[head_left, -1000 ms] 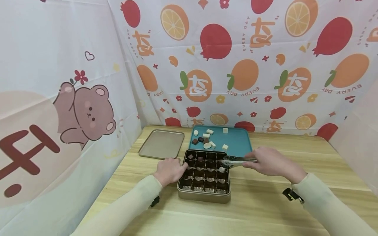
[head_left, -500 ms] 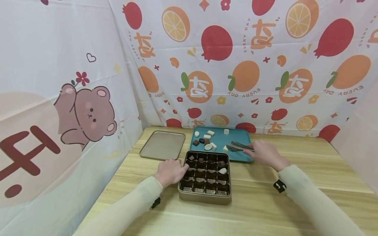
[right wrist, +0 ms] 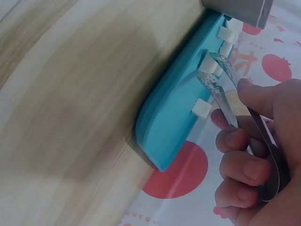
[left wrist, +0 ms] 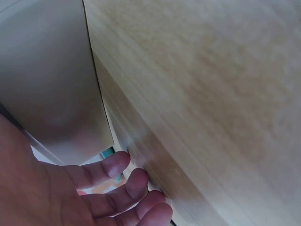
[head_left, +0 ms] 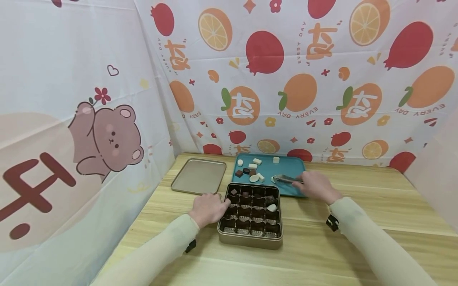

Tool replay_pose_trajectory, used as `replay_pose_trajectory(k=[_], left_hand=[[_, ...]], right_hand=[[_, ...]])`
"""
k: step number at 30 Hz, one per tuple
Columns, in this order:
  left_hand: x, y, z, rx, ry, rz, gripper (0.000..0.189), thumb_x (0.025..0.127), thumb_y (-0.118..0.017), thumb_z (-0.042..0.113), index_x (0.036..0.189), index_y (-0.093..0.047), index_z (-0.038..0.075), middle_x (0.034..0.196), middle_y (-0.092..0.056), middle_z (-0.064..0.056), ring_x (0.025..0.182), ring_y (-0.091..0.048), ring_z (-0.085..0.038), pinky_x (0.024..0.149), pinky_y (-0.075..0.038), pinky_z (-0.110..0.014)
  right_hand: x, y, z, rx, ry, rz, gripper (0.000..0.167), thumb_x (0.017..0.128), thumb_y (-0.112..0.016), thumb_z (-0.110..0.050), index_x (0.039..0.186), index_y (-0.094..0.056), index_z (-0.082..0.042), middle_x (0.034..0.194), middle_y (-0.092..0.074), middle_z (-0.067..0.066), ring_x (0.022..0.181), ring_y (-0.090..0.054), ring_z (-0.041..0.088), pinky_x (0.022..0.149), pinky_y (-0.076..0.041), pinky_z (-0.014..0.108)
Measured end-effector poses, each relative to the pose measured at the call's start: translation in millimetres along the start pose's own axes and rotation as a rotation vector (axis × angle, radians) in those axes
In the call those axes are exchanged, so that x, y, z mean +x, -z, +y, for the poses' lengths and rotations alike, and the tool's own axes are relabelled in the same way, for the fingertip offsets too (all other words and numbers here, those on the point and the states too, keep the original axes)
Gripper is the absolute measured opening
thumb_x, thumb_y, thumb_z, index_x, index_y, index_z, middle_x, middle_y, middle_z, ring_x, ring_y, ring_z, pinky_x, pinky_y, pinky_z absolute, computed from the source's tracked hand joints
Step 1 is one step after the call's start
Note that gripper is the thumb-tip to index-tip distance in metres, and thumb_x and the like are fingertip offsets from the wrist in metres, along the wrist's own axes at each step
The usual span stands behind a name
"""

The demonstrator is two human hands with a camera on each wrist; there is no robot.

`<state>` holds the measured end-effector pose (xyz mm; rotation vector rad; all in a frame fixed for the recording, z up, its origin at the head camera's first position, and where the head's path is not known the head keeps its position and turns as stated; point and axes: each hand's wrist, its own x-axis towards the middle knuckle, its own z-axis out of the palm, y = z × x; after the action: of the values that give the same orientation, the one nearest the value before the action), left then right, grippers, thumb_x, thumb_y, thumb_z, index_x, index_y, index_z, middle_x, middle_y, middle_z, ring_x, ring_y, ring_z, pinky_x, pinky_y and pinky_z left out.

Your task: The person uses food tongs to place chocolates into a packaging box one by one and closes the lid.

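Observation:
In the head view my left hand (head_left: 209,208) rests at the left side of a bronze tin (head_left: 250,240), its thumb at the rim. In the left wrist view, its fingers lie loosely bent beside the tin's wall (left wrist: 51,80). The tin has a dark divided insert, with brown chocolates (head_left: 245,194) in the back row and a white chocolate (head_left: 272,207) in front of them at the right. My right hand (head_left: 316,186) grips metal tongs (right wrist: 225,106) over the blue tray (right wrist: 164,127). The tong tips are on either side of a white chocolate cube (right wrist: 208,63).
More white chocolates (head_left: 255,166) and dark chocolates (head_left: 239,173) lie on the blue tray behind the tin. A flat bronze lid or tray (head_left: 198,176) sits at the back left. Printed cloth (head_left: 214,131) hangs behind the wooden table (head_left: 322,254).
My right hand has moved the tongs from the tin back to the blue tray, leaving the white chocolate in the tin. The tongs have closed in around a white cube. My left hand stays put.

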<state>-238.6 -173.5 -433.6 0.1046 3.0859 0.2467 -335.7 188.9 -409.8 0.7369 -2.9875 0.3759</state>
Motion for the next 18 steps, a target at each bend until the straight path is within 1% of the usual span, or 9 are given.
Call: replay_pose_trajectory(k=[3, 5, 8, 10, 12, 13, 14, 16, 18], left_hand=[[-0.2, 0.1, -0.2, 0.000, 0.000, 0.002, 0.062, 0.102, -0.034, 0.053, 0.119, -0.071, 0.005, 0.122, -0.070, -0.017, 0.100, -0.068, -0.043, 0.064, -0.052, -0.050], [-0.5, 1.2, -0.2, -0.001, -0.001, 0.002, 0.063, 0.102, -0.034, 0.053, 0.119, -0.071, 0.005, 0.122, -0.070, -0.018, 0.100, -0.068, -0.043, 0.064, -0.052, -0.050], [-0.7, 3.0, -0.7, -0.001, -0.001, 0.001, 0.063, 0.102, -0.034, 0.053, 0.120, -0.071, 0.005, 0.123, -0.069, -0.018, 0.101, -0.068, -0.044, 0.064, -0.052, -0.050], [-0.7, 4.1, -1.0, -0.004, 0.000, 0.001, 0.062, 0.102, -0.034, 0.052, 0.120, -0.071, 0.005, 0.123, -0.069, -0.018, 0.100, -0.068, -0.044, 0.064, -0.052, -0.051], [-0.9, 4.3, -1.1, -0.004, 0.002, 0.000, 0.063, 0.102, -0.034, 0.052, 0.120, -0.071, 0.005, 0.124, -0.069, -0.018, 0.101, -0.068, -0.044, 0.065, -0.053, -0.051], [-0.9, 4.2, -1.1, -0.002, 0.003, -0.002, 0.063, 0.102, -0.033, 0.052, 0.121, -0.071, 0.005, 0.124, -0.069, -0.018, 0.102, -0.068, -0.044, 0.065, -0.053, -0.051], [-0.9, 4.1, -1.0, -0.004, 0.002, -0.002, 0.063, 0.102, -0.034, 0.052, 0.120, -0.071, 0.005, 0.124, -0.069, -0.018, 0.102, -0.068, -0.044, 0.065, -0.053, -0.052], [-1.3, 3.2, -0.6, -0.004, 0.001, -0.002, 0.063, 0.102, -0.034, 0.052, 0.120, -0.071, 0.005, 0.123, -0.069, -0.018, 0.102, -0.068, -0.044, 0.065, -0.053, -0.052], [-2.1, 2.0, 0.1, -0.003, 0.000, -0.001, 0.063, 0.102, -0.034, 0.052, 0.119, -0.071, 0.005, 0.122, -0.070, -0.019, 0.102, -0.068, -0.044, 0.065, -0.053, -0.052]], right_hand=[[-1.2, 5, -2, 0.023, -0.012, -0.002, 0.028, 0.098, -0.066, -0.032, 0.110, -0.079, -0.011, 0.070, -0.065, -0.003, 0.053, -0.044, 0.012, 0.048, -0.032, 0.029], [-2.4, 10, -3, 0.039, -0.019, 0.003, 0.030, 0.098, -0.065, -0.032, 0.114, -0.077, -0.009, 0.078, -0.071, 0.001, 0.050, -0.043, 0.012, 0.047, -0.031, 0.029], [-3.8, 16, -5, 0.049, -0.026, 0.011, 0.033, 0.099, -0.063, -0.032, 0.118, -0.075, -0.007, 0.077, -0.072, 0.003, 0.048, -0.041, 0.012, 0.047, -0.031, 0.030], [-3.9, 17, -5, 0.041, -0.030, 0.008, 0.034, 0.100, -0.063, -0.034, 0.114, -0.076, -0.007, 0.071, -0.067, 0.001, 0.048, -0.040, 0.012, 0.047, -0.030, 0.029], [-3.4, 17, -6, 0.020, -0.029, -0.010, 0.034, 0.099, -0.063, -0.038, 0.104, -0.077, -0.008, 0.061, -0.057, -0.002, 0.048, -0.040, 0.011, 0.047, -0.030, 0.029], [-2.9, 16, -7, 0.009, -0.029, -0.023, 0.035, 0.099, -0.063, -0.040, 0.098, -0.077, -0.008, 0.060, -0.053, -0.002, 0.049, -0.041, 0.011, 0.047, -0.030, 0.029], [-2.2, 15, -7, 0.000, -0.028, -0.035, 0.036, 0.098, -0.063, -0.041, 0.095, -0.076, -0.008, 0.059, -0.052, -0.002, 0.050, -0.041, 0.011, 0.047, -0.031, 0.028], [-0.5, 12, -9, -0.010, -0.026, -0.067, 0.039, 0.098, -0.062, -0.044, 0.097, -0.075, -0.007, 0.060, -0.053, 0.000, 0.050, -0.041, 0.011, 0.048, -0.032, 0.029], [1.1, 9, -13, -0.015, -0.012, -0.076, 0.042, 0.097, -0.063, -0.044, 0.104, -0.076, -0.004, 0.067, -0.062, 0.002, 0.054, -0.044, 0.011, 0.052, -0.036, 0.029]])
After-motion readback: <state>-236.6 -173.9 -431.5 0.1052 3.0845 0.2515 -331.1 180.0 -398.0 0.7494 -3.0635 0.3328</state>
